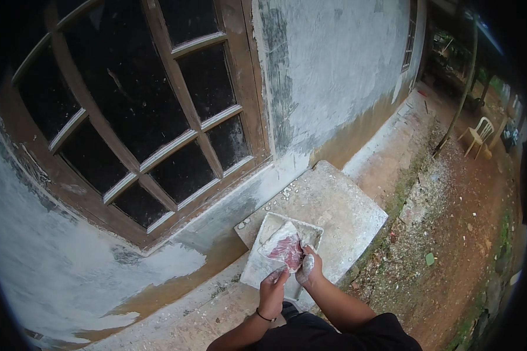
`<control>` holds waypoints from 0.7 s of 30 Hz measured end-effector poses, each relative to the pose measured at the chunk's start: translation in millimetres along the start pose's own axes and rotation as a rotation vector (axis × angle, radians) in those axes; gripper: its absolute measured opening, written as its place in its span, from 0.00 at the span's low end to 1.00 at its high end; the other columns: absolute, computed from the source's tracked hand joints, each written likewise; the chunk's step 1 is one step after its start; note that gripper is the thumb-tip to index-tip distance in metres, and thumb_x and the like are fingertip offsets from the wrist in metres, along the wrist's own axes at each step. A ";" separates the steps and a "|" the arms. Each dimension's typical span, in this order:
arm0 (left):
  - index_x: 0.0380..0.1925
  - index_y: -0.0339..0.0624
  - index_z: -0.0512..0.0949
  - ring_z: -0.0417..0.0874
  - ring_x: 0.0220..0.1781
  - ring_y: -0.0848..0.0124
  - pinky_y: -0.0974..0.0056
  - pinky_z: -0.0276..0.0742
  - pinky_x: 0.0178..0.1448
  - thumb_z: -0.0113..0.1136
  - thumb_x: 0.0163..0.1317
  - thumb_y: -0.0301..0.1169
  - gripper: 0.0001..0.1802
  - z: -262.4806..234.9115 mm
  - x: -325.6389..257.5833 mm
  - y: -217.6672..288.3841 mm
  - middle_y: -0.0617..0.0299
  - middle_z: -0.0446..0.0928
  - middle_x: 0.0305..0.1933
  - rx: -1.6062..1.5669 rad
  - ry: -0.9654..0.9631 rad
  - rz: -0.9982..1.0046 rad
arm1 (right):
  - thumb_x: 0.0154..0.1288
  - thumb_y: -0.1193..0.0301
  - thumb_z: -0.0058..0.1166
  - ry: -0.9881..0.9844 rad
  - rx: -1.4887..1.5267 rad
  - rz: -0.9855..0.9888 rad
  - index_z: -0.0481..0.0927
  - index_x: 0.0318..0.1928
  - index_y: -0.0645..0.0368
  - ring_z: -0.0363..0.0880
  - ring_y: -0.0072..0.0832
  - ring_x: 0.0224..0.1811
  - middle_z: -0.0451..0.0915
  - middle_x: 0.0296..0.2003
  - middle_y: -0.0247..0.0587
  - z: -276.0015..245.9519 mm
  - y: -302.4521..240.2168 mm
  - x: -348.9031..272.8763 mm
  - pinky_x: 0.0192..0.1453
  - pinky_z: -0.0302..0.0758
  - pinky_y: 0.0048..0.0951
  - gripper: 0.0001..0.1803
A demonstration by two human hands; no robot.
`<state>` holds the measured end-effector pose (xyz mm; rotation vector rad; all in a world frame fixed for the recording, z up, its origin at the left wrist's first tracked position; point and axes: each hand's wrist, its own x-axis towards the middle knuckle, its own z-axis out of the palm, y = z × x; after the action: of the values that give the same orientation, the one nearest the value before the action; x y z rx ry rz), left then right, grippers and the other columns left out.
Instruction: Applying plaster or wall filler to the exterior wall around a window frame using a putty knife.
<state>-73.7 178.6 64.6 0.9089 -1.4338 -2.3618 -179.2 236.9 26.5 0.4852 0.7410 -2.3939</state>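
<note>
Left hand: rising from six o'clock, a dark band at the wrist, fingers closing on the lower edge of a reddish cloth smeared with white. Right hand: coated in white, sitting just beside the left at its three o'clock, fingers pinching the same cloth from the right. Both hands are clamping the cloth together over a paint tray.

Paint tray: whitened, lying tilted on a grey stone slab, directly under the cloth.

Handling note, as a judgement: the cloth is looking soaked, so keeping it above the tray is letting drips fall inside; a two-handed squeeze with the grip low on the cloth is suiting the work best, and the slippery white coating is calling for firm fingers.

Surroundings: a wooden window frame with dark panes is filling ten to twelve o'clock. A partly whitewashed wall is running towards one o'clock, its base showing bare brown patches. A white plastic chair is standing well apart at two o'clock on red earth.

Obstructions: white droplets are speckling the slab near the tray; the slab's edge at four o'clock is dropping to rubble and weeds.
</note>
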 end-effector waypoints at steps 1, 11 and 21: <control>0.37 0.36 0.75 0.72 0.36 0.80 0.76 0.63 0.38 0.54 0.58 0.32 0.11 -0.4 -1.3 4.8 0.66 0.75 0.35 0.000 0.000 0.016 | 0.63 0.68 0.39 0.001 -0.004 -0.039 0.72 0.41 0.63 0.75 0.36 0.39 0.76 0.36 0.45 10.2 0.0 -7.2 0.46 0.73 0.35 0.13; 0.32 0.33 0.77 0.73 0.32 0.79 0.73 0.67 0.36 0.56 0.55 0.25 0.06 -12.0 -18.3 58.2 0.64 0.76 0.31 -0.037 0.017 0.256 | 0.58 0.70 0.48 -0.138 0.094 -0.233 0.69 0.41 0.66 0.75 0.33 0.37 0.74 0.35 0.42 65.2 13.1 -44.0 0.40 0.74 0.33 0.13; 0.31 0.31 0.77 0.75 0.30 0.77 0.72 0.68 0.36 0.57 0.52 0.23 0.06 -12.4 -29.3 83.5 0.62 0.76 0.30 -0.020 0.058 0.349 | 0.57 0.68 0.51 -0.272 -0.007 -0.173 0.73 0.41 0.62 0.76 0.30 0.38 0.76 0.36 0.39 87.2 2.0 -74.7 0.42 0.73 0.32 0.13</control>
<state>-53.0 142.9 143.9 0.6533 -1.4120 -2.0722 -135.2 214.2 130.1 0.0907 0.6917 -2.5475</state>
